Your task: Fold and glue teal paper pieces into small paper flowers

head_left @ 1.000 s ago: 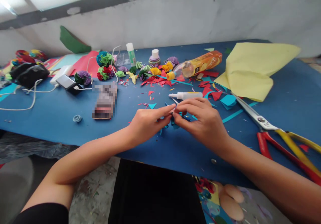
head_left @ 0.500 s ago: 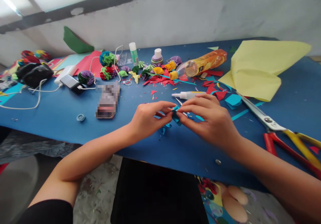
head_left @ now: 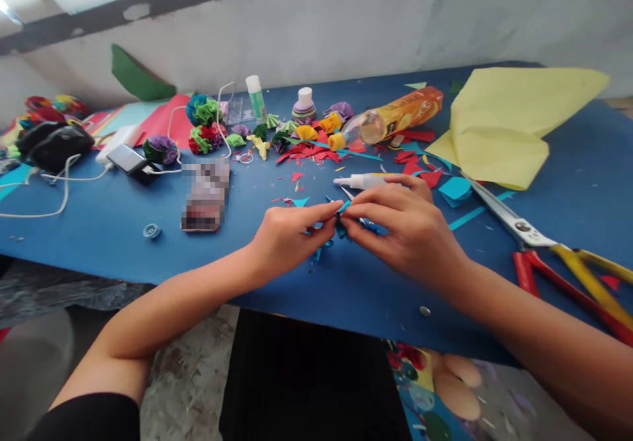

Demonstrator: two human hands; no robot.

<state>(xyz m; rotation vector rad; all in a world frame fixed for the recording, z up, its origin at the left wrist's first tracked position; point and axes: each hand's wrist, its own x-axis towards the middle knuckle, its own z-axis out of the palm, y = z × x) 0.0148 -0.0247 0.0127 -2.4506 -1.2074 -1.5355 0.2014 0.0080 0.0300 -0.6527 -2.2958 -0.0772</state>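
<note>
Between my fingertips is a small folded piece of blue paper (head_left: 342, 215), held above the blue table. My left hand (head_left: 291, 233) pinches it from the left, thumb and forefinger closed. From the right, my right hand (head_left: 413, 227) grips the same piece with thumb and fingers. Blue paper scraps (head_left: 321, 250) lie under and behind my left fingers, partly hidden. Just beyond my right hand lies a white glue tube (head_left: 363, 180), its nozzle pointing left. Part of what lies beneath my right fingers is covered.
Large scissors (head_left: 524, 227) with red and yellow handles lie open at right, near yellow paper (head_left: 504, 124). An orange-labelled bottle (head_left: 395, 117), a glue stick (head_left: 256, 98) and red paper scraps (head_left: 316, 151) fill the back. A phone (head_left: 205, 194) and cables are left; a small cap (head_left: 151, 231) sits nearer.
Both hands stay pinched on the blue paper, and my fingers have shifted slightly around it. The whole view has moved a little, so the table's things appear slightly left and higher.
</note>
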